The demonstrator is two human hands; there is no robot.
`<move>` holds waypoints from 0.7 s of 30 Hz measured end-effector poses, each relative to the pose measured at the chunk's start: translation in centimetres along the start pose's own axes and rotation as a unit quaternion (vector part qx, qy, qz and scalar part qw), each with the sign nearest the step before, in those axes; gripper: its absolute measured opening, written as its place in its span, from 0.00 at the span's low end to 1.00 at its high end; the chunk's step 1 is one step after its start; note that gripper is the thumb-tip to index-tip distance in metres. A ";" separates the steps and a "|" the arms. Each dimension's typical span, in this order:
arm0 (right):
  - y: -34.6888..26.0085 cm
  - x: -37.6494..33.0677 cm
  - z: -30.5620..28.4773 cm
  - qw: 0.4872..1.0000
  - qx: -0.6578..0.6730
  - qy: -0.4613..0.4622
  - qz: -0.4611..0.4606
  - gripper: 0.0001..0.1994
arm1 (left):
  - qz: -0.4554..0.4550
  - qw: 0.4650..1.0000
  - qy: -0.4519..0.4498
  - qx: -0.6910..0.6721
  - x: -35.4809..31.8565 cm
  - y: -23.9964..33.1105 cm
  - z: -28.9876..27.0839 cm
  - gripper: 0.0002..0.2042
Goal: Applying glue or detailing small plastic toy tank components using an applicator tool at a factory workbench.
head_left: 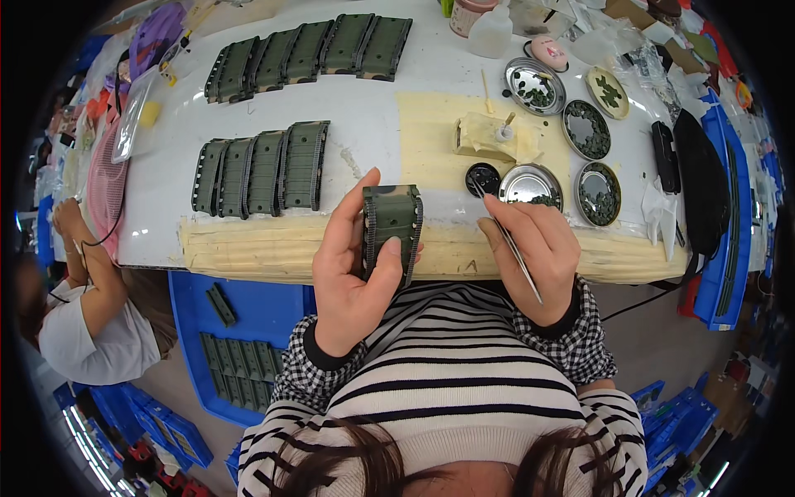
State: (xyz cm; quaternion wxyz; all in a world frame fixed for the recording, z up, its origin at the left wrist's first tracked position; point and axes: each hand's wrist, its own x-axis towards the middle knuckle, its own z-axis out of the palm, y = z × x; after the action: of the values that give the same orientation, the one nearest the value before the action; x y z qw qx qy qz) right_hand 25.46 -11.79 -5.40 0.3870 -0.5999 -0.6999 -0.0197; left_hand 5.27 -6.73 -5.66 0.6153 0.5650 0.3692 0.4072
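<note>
My left hand (352, 277) is closed around a dark green ribbed plastic piece (392, 219) with toothed edges, thumb resting on its face. Pinched in my right hand (542, 248) is a pair of metal tweezers (517, 255), tips pointing into a small black round dish (482, 180). Whether the tips grip anything is too small to tell. Just beyond stands a metal dish (532, 184) with small dark green bits. More round dishes of green bits, such as this one (598, 194), sit to the right. Behind the black dish is a tape-covered block (489, 139) with a small round post.
Two rows of similar green pieces (262, 171) lie on the white table at left. Below the table edge, a blue bin (190, 315) holds more green parts. A black pouch (701, 182) lies at right. Another person (95, 306) sits at far left.
</note>
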 end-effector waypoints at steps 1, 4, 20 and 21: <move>0.0 0.0 0.1 1.000 0.015 0.004 0.015 0.14 | 0.000 1.000 -0.003 -0.004 0.1 0.2 0.0 0.30; 0.0 0.0 0.2 0.998 0.047 0.015 0.051 0.12 | -0.001 1.000 0.000 -0.016 0.1 0.3 0.2 0.34; -0.2 0.4 0.9 0.999 0.024 -0.003 0.032 0.12 | 0.004 1.000 -0.024 -0.009 0.1 -0.2 -0.1 0.34; -0.3 0.4 0.8 0.999 0.022 -0.003 0.030 0.12 | 0.003 1.000 -0.023 -0.010 0.2 -0.2 0.0 0.34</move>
State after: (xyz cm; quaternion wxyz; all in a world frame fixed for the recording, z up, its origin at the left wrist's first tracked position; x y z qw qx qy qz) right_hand 24.80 -11.15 -5.63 0.3984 -0.6122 -0.6829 0.0093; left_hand 5.35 -6.60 -5.89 0.6279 0.5694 0.3495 0.3992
